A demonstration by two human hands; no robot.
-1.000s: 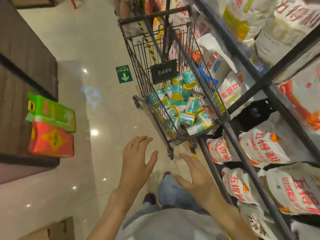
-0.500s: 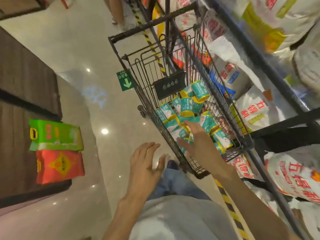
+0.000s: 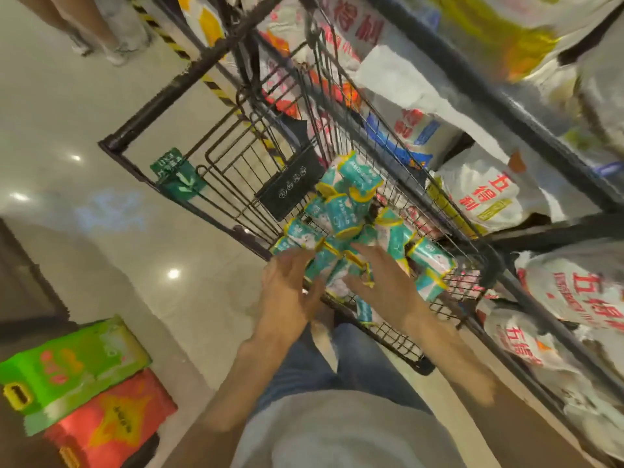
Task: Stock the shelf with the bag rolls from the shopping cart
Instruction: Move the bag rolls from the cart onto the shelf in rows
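A black wire shopping cart (image 3: 158,106) stands in front of me, its basket holding a heap of several teal-and-yellow bag rolls (image 3: 351,204). My left hand (image 3: 287,292) hovers over the near edge of the heap with fingers spread. My right hand (image 3: 381,282) is inside the basket, fingers stretched over the nearest rolls; the frame is blurred and I cannot see a grip on any roll. The black metal shelf (image 3: 526,119) runs along the right side, tight against the cart.
The shelf holds large white sacks with red lettering (image 3: 486,194). A green box (image 3: 67,363) and a red box (image 3: 111,423) sit at the lower left. A person's legs (image 3: 98,25) stand at the top left on the glossy floor.
I have come closer to the cart. My left hand has risen from below the cart up to the rolls, joining the right hand at the basket.
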